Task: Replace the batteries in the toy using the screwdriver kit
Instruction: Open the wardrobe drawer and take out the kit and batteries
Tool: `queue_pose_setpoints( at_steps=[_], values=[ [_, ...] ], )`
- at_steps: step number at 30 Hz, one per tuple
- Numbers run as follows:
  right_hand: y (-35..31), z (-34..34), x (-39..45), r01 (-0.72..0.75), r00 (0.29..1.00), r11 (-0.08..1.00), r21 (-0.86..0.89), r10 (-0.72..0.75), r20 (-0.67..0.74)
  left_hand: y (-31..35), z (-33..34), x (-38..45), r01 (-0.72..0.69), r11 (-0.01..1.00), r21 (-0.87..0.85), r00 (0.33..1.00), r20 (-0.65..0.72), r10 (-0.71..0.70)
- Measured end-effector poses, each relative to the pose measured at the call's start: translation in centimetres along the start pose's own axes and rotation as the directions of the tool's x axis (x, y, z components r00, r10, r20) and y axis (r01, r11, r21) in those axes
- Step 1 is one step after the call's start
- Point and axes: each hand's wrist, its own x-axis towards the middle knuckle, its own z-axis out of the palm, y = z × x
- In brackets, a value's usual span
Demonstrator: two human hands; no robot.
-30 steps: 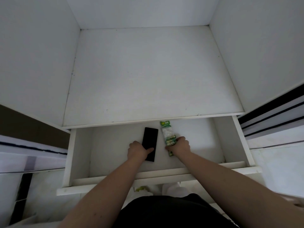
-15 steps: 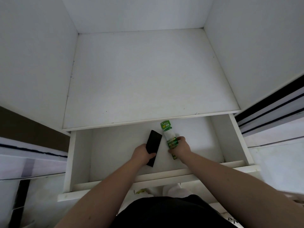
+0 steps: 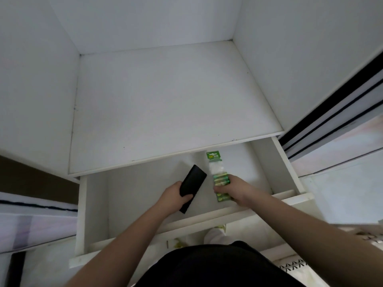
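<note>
Inside the pulled-out white drawer [image 3: 286, 162], my left hand [image 3: 172, 195] grips a flat black case [image 3: 193, 183], probably the screwdriver kit, tilted with its far end pointing up and right. My right hand [image 3: 234, 189] holds a green pack of batteries [image 3: 219, 179] by its lower part. The pack's green card top sticks out toward the shelf edge. Both things are lifted slightly off the drawer floor. No toy is in view.
A bare white shelf [image 3: 165, 104] with white side walls sits above the drawer. The drawer's front rail [image 3: 207, 218] runs just below my hands. A dark sliding-door track [image 3: 331, 112] runs along the right, and the floor and my feet show below.
My left hand has closed round the black case and tilted it clockwise off the drawer floor. My right hand has raised the battery pack a little.
</note>
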Motion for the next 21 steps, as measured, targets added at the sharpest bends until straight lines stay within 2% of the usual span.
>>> queue_pose_setpoints(
  at_steps=[4,8,11,16,21],
  values=[
    [-0.8,-0.5,-2.3,0.025,0.999,0.990,0.140,-0.030,0.034,1.3,-1.9,-1.2,-0.109,0.988,0.109,0.993,0.049,0.104],
    [-1.3,-0.5,-4.4,0.042,0.998,0.975,0.220,-0.031,-0.051,3.0,-3.1,-2.8,-0.177,0.977,0.116,0.983,0.076,0.169],
    [-1.6,-1.1,-6.2,0.057,0.995,0.941,0.334,-0.027,-0.093,4.0,-3.9,-4.2,-0.200,0.979,0.025,0.978,0.063,0.198],
    [-2.0,-2.5,-9.9,0.156,0.976,0.870,0.469,-0.064,-0.206,7.0,-4.8,-5.3,-0.224,0.948,-0.227,0.965,0.087,0.249],
    [-2.5,-4.0,-13.4,0.243,0.937,0.826,0.508,-0.066,-0.342,12.1,-4.0,-5.2,-0.266,0.890,-0.371,0.943,0.090,0.319]
  ],
)
